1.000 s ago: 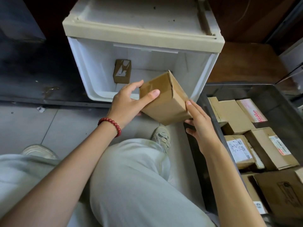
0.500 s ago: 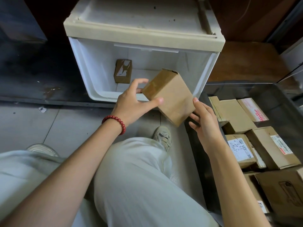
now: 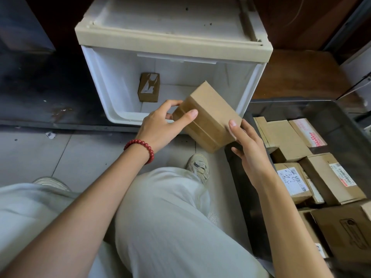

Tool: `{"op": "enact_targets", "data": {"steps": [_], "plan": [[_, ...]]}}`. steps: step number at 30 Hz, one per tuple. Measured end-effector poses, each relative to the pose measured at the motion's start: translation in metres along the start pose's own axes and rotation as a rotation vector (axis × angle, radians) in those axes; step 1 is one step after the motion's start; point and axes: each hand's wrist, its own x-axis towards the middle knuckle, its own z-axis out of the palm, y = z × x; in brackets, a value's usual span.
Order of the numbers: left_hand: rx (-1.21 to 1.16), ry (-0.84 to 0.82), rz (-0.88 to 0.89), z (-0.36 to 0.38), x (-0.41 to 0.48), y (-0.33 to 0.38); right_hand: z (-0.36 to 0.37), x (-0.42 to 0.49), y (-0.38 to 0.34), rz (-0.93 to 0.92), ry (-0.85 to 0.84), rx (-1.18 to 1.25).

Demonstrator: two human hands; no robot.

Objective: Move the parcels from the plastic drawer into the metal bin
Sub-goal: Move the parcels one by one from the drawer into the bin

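Nearly done. Holding box at centre, past drawer, left hand pinching one end, right hand gripping the other. Several parcels in bin at 3 o'clock; last parcel in drawer at 11.

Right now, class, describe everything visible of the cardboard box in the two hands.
The cardboard box is plain brown, closed, taped, no label showing. It hangs tilted in the air before the plastic drawer, beside the metal bin. The left hand grips its left end; the right hand holds its right corner.
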Motion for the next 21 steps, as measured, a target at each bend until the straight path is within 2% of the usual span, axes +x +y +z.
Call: {"op": "enact_targets", "data": {"steps": [6,11,16,21], "plan": [[-0.025,-0.027,0.007,0.002,0.001,0.008,-0.006,0.001,-0.002,-0.018,0.013,0.021],[0.023,-0.044,0.097,0.006,0.005,0.027,-0.019,-0.001,-0.01,0.017,0.041,0.027],[-0.016,-0.068,0.239,0.031,0.017,0.066,-0.048,-0.009,-0.025,0.016,0.187,0.069],[0.045,-0.189,0.406,0.088,0.025,0.105,-0.102,-0.021,-0.027,0.028,0.362,0.079]]}}
